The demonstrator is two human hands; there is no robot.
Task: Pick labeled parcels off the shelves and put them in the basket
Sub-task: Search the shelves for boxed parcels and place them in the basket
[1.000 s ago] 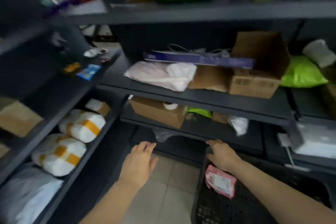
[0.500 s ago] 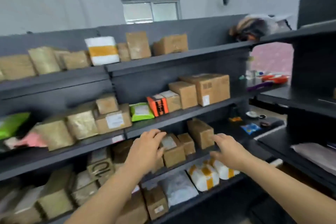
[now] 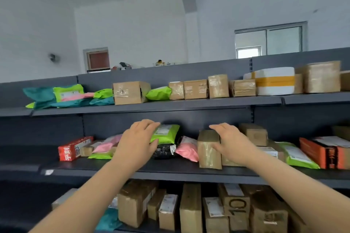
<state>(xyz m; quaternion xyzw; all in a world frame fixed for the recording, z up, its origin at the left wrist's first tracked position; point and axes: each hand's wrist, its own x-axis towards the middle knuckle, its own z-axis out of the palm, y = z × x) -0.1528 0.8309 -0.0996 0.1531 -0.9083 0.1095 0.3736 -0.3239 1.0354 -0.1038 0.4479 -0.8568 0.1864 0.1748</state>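
A green mailer with a white label [image 3: 166, 134] lies on a black bag on the middle shelf [image 3: 132, 171]. My left hand [image 3: 138, 143] grips its left end, fingers over the top and thumb below. My right hand [image 3: 232, 144] rests with fairly straight fingers against the top and side of a tall taped brown box [image 3: 208, 150] just to the right. Pink mailers [image 3: 187, 148] lie between the two hands. The basket is out of view.
A red carton [image 3: 73, 148] stands at the left of the middle shelf, green and orange parcels [image 3: 325, 152] at its right. The top shelf holds brown boxes [image 3: 129, 92] and a white-and-yellow parcel [image 3: 274, 81]. Several labelled boxes [image 3: 191, 208] fill the lower shelf.
The view swung from the basket on the floor up to another shelf run. Both hands rose to the middle shelf; the left hand took hold of the green mailer, the right reached the brown box.
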